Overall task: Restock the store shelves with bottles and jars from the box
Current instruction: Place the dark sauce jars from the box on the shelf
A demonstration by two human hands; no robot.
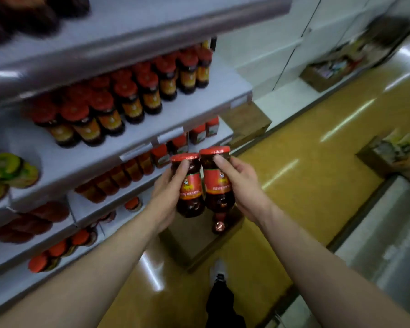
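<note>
Two glass jars are held side by side and touching, upright, in front of the shelving. The left hand (pixel 169 183) is wrapped round the left jar (pixel 189 185); the right hand (pixel 241 183) is wrapped round the right jar (pixel 217 178), fingertips near its lid. Both jars are round-shouldered, filled with dark red contents, capped with flat red lids and banded with red-and-yellow paper labels. One further jar (pixel 219 224) of like kind stands in the brown cardboard box (pixel 199 242) on the glossy yellow floor (pixel 305 185), directly beneath the hands. The grey metal shelf (pixel 152 136) above carries two rows of red-lidded jars; the front row counts about seven, the back row is blurred. Lower shelves hold more red-capped jars, too blurred to count.
</note>
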